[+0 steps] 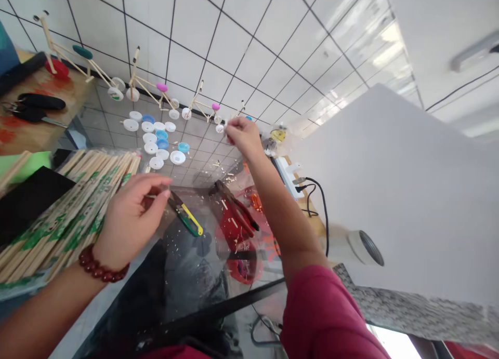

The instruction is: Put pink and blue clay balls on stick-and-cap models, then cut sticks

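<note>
My left hand [134, 213] is closed in a pinch, thumb against forefinger. Anything between those fingertips is too small to make out. Just beyond them lie thread snips [187, 216] with green and yellow handles. My right hand [244, 135] stretches to the far side with its fingers pinched beside a small stick model, whose white bottle cap [219, 129] shows; the hand partly hides the model, and what it grips is unclear. More models of sticks with cap wheels, one with a pink cap [161, 87], stand in a row along the tiled wall.
Loose white and blue bottle caps [178, 157] lie on the glass tabletop. Paper-wrapped chopsticks [66, 218] are piled at left. Pliers [236, 208] rest on red material amid wood scraps. A power strip [290, 177] with black cables and a can [364, 247] stand at right.
</note>
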{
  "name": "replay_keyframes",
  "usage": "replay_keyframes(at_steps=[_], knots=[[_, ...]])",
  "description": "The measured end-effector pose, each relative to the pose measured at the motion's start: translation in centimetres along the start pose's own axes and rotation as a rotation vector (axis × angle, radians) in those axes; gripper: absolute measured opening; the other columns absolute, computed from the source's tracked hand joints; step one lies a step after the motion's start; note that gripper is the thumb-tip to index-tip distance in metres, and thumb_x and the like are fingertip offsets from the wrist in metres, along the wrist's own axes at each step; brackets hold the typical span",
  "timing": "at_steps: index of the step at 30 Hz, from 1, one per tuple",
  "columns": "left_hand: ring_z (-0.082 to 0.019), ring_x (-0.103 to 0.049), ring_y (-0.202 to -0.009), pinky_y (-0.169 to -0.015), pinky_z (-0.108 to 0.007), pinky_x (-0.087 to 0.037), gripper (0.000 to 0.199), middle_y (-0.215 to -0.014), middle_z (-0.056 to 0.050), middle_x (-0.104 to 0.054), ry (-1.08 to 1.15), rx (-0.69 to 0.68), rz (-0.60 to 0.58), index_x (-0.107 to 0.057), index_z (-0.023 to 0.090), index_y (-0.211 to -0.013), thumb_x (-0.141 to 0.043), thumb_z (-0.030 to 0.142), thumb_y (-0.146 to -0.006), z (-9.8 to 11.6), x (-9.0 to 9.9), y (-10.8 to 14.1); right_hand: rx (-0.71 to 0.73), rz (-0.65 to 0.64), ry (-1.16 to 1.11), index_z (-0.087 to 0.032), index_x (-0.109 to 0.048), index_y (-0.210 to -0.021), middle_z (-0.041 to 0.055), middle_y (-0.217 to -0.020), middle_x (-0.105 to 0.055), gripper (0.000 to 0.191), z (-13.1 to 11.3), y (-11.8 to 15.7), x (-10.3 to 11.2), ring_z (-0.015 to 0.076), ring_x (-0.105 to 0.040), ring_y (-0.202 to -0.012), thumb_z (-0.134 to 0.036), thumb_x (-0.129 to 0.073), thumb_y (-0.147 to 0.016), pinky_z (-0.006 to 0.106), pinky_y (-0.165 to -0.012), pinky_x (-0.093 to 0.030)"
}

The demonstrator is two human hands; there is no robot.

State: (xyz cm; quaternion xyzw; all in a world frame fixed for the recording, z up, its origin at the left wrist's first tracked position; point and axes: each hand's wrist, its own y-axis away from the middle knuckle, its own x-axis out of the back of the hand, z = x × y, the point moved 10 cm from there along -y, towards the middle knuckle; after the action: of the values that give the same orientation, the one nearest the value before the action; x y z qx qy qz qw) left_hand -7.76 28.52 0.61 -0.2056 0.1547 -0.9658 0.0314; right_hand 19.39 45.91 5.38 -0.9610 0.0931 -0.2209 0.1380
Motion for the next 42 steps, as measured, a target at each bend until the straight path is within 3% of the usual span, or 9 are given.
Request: replay_keyframes(at_steps=[4,7,10,19,26,30,33,37,42], knots=[[-0.028,-0.066,-0.081,-0.066,-0.038,-0.048,0.031,-0.098,-0.011,-0.073,-0.552,-0.132,-0.122,-0.074,0.017,-0.095,-0.051,0.037,-0.091,2.4,1.4,-1.1,0.036,-0.507,0.097,-0.017,-0.071,-0.076,-0.0057,-0.059,-0.06,0.001,-6.1,13.1,-5.1,0.0081,-0.055,-0.054,-0.016,-0.07,-0.076,0.022,-0.058,-0.042],[-0.03,-0.066,-0.083,-0.06,-0.035,-0.039,0.032,-0.095,-0.012,-0.075,-0.792,-0.035,-0.219,-0.075,0.018,-0.091,-0.05,0.038,-0.091,2.0,2.5,-1.4,0.09,-0.57,0.27,-0.021,-0.074,-0.077,-0.0061,-0.057,-0.063,0.01,-7.3,20.5,-7.2,0.0094,-0.055,-0.053,-0.017,-0.066,-0.08,0.023,-0.059,-0.04],[-0.029,-0.065,-0.08,-0.058,-0.032,-0.034,0.031,-0.087,-0.011,-0.076,-0.829,0.099,-0.309,-0.074,0.02,-0.087,-0.053,0.042,-0.089,0.8,2.8,-1.4,0.091,-0.552,0.41,-0.024,-0.076,-0.085,-0.0047,-0.061,-0.067,0.01,-6.1,23.7,-8.8,0.0114,-0.058,-0.055,-0.019,-0.068,-0.081,0.023,-0.061,-0.04],[-0.034,-0.069,-0.074,-0.059,-0.036,-0.042,0.032,-0.077,-0.017,-0.075,-0.922,0.081,-0.433,-0.069,0.022,-0.06,-0.062,0.046,-0.08,-1.1,-0.4,-0.6,0.014,-0.3,0.321,-0.027,-0.076,-0.096,-0.0008,-0.076,-0.076,0.013,-3.0,21.9,-6.4,0.0168,-0.067,-0.068,-0.032,-0.065,-0.091,0.026,-0.066,-0.047],[-0.033,-0.07,-0.076,-0.059,-0.035,-0.04,0.026,-0.076,-0.016,-0.074,-0.969,0.067,-0.467,-0.065,0.022,-0.059,-0.055,0.033,-0.08,-1.2,-1.1,-0.1,0.323,-0.564,0.746,-0.024,-0.071,-0.098,0.0058,-0.101,-0.073,0.018,-6.1,25.8,-11.0,0.0209,-0.069,-0.092,-0.033,-0.055,-0.097,0.029,-0.069,-0.047],[-0.033,-0.068,-0.075,-0.057,-0.035,-0.037,0.027,-0.077,-0.018,-0.073,-0.993,0.063,-0.46,-0.063,0.02,-0.059,-0.056,0.033,-0.08,-0.7,-1.2,0.1,0.322,-0.574,0.886,-0.022,-0.068,-0.104,0.0086,-0.105,-0.072,0.021,-5.7,25.9,-11.7,0.0231,-0.07,-0.093,-0.027,-0.049,-0.096,0.03,-0.07,-0.049],[-0.029,-0.066,-0.076,-0.059,-0.033,-0.037,0.027,-0.086,-0.017,-0.073,-0.953,-0.005,-0.379,-0.067,0.017,-0.067,-0.054,0.035,-0.083,0.5,-0.9,-0.1,0.216,-0.495,0.909,-0.02,-0.067,-0.103,0.0114,-0.105,-0.071,0.02,-4.0,24.1,-9.9,0.0238,-0.069,-0.092,-0.025,-0.05,-0.094,0.031,-0.073,-0.051],[-0.023,-0.063,-0.081,-0.066,-0.031,-0.041,0.024,-0.087,-0.01,-0.072,-0.656,-0.098,-0.223,-0.069,0.017,-0.077,-0.055,0.035,-0.084,2.7,-0.5,-0.1,0.013,-0.355,0.61,-0.019,-0.065,-0.089,0.0093,-0.099,-0.071,0.01,-1.4,21.5,-6.8,0.0209,-0.067,-0.089,-0.017,-0.055,-0.087,0.03,-0.077,-0.049],[-0.017,-0.06,-0.063,-0.062,-0.028,-0.045,0.025,-0.071,-0.002,-0.07,-0.105,0.112,-0.229,-0.067,0.019,-0.075,-0.062,0.044,-0.078,0.3,-2.2,0.7,-0.266,-0.294,-0.127,-0.02,-0.057,-0.081,-0.0058,-0.066,-0.058,0.008,0.6,21.4,-7.4,0.0092,-0.054,-0.059,-0.028,-0.057,-0.083,0.021,-0.059,-0.043]])
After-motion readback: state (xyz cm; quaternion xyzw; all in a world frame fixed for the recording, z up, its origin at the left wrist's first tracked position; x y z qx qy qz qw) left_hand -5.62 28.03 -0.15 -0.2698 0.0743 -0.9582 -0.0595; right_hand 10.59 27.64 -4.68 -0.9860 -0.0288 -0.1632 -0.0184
